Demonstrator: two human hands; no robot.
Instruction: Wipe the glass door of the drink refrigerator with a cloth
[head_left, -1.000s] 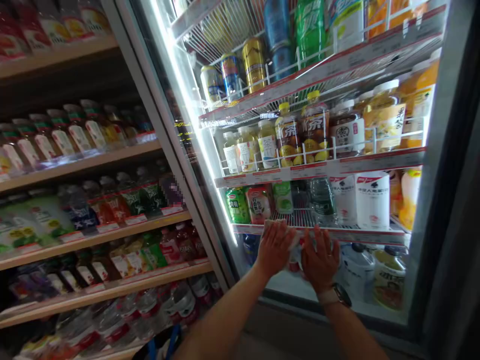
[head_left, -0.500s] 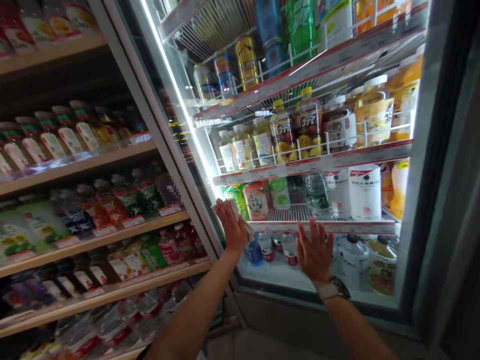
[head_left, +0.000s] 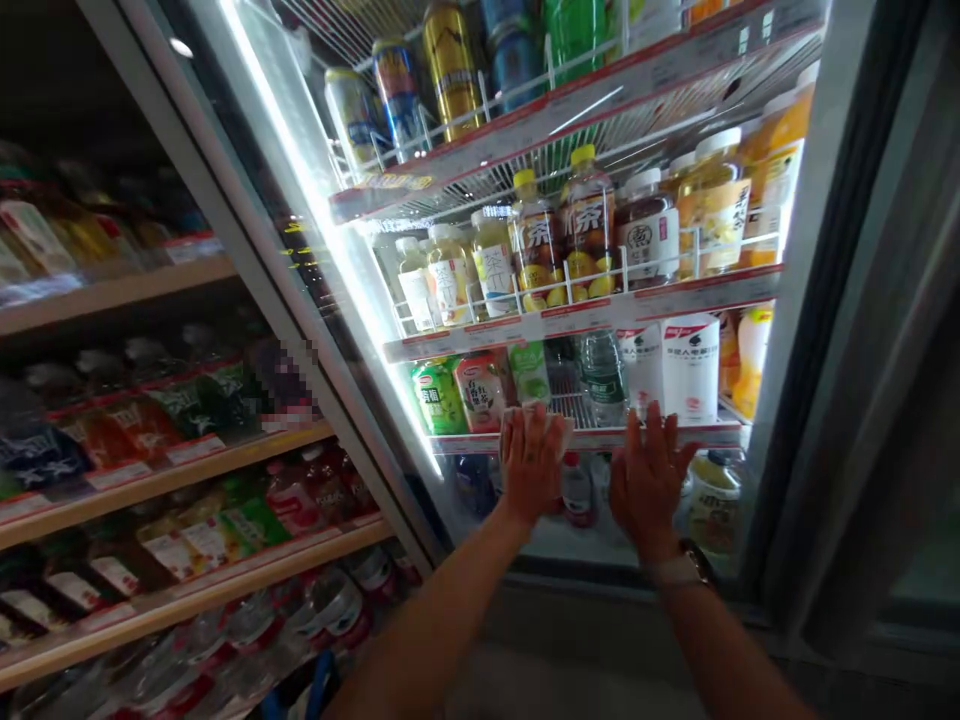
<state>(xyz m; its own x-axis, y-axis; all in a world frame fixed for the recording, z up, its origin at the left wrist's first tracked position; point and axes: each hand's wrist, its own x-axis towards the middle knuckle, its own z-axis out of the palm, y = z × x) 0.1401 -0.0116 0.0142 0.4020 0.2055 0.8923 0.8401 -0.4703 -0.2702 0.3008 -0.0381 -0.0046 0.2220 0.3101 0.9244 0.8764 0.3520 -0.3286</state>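
Note:
My left hand (head_left: 531,465) lies flat on a pale wiping cloth (head_left: 568,430), pressing it to the glass door of a lit drinks cooler. Most of the cloth is hidden under the palm; only its edges show. To the right, my right hand (head_left: 651,480) rests with fingers spread on the same glass, holding nothing. A watch (head_left: 696,562) is on the right wrist. Behind the glass, close to the hands, stand a green-labelled water bottle (head_left: 602,380), a white pack (head_left: 690,368) and a carton-like red drink (head_left: 481,393).
Wire shelves (head_left: 570,318) inside the cooler hold bottles and cans. Wooden shelves (head_left: 180,470) full of bottled drinks run along the left. The cooler's dark door frame (head_left: 817,330) borders the glass on the right. Something blue and black (head_left: 319,685) shows at the bottom.
My left hand has slid the cloth rightward across the glass, from the door's left edge toward the middle. My right hand stays on the glass, slightly farther right. The view has shifted.

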